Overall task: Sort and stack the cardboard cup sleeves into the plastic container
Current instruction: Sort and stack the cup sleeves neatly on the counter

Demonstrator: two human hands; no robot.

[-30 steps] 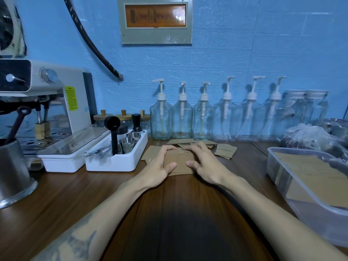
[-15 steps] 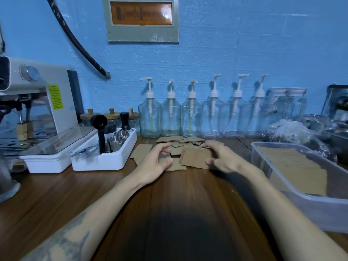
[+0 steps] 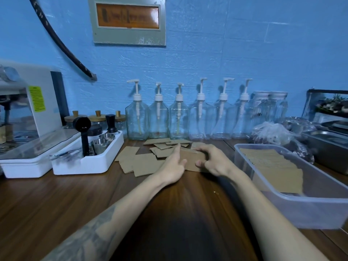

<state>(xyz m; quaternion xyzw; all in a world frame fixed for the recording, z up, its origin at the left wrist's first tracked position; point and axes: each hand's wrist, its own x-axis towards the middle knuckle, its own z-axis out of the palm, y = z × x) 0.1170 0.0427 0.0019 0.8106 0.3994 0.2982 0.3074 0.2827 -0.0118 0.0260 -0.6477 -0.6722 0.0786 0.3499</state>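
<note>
Flat brown cardboard cup sleeves (image 3: 143, 163) lie scattered on the wooden counter in front of the pump bottles. My right hand (image 3: 214, 162) grips a small stack of sleeves (image 3: 192, 160) by its right end, just above the counter. My left hand (image 3: 174, 165) rests against the stack's left side with its index finger stretched forward, holding nothing. The clear plastic container (image 3: 308, 208) stands at the right, with a row of sleeves (image 3: 276, 168) lying stacked inside it.
A white tray of metal cups and a black tamper (image 3: 88, 157) sits at the left, beside an espresso machine (image 3: 32, 117). Several glass pump bottles (image 3: 178, 117) line the blue wall. Plastic bags (image 3: 276, 134) and steel pans (image 3: 327, 146) lie behind the container.
My right hand has gathered a stack of sleeves and shifted it rightwards, towards the container. My left hand followed and now touches the stack's left edge. The view swung right.
</note>
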